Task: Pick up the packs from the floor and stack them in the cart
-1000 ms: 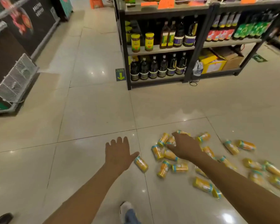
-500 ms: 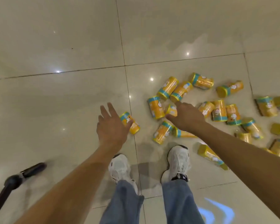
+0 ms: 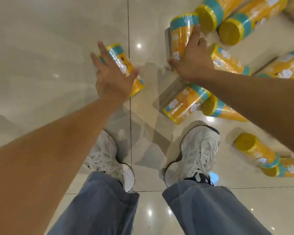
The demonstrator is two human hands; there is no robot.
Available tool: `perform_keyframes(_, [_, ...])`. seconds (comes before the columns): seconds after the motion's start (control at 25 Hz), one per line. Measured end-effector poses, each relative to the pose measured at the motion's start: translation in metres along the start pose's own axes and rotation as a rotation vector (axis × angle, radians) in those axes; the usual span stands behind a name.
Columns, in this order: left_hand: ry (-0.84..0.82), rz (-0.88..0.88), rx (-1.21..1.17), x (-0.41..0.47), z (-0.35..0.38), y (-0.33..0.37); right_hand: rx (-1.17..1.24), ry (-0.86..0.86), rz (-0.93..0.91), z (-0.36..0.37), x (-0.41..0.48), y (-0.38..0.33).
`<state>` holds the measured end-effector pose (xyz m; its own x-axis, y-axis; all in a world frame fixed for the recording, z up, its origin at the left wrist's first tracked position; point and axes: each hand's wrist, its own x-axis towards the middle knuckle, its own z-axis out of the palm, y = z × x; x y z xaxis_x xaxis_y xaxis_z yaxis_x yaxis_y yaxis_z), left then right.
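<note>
Two hands low over tiled floor. Left hand spread open across lone pack, not yet closed. Right hand open against another pack; more packs lie scattered right.

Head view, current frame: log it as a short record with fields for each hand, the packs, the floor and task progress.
left hand: open, spread over a lone pack lying on its side; no closed grip yet
right hand: open, palm on a second pack; fingers not wrapped round it
other packs: several yellow and teal ones lying nearby, one by the right shoe
floor: glossy pale tiles
cart: not in view
progress: no pack lifted yet
</note>
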<state>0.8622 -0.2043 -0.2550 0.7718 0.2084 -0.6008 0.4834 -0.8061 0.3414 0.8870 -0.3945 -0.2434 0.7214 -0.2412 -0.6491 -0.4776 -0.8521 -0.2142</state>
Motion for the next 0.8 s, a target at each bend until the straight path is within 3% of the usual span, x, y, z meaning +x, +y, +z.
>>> perform_keyframes(0.24, [0.011,-0.100,-0.328,0.006,0.017,0.006,0.028,0.135,0.060,0.017,0.007,0.001])
perform_keyframes(0.56, [-0.051,-0.041,-0.245,0.006,0.009,0.001,0.059,0.133,0.049,0.010,0.002,-0.005])
perform_keyframes(0.8, [-0.061,-0.005,-0.197,-0.025,-0.046,0.012,0.041,0.094,-0.032,-0.022,-0.044,-0.029])
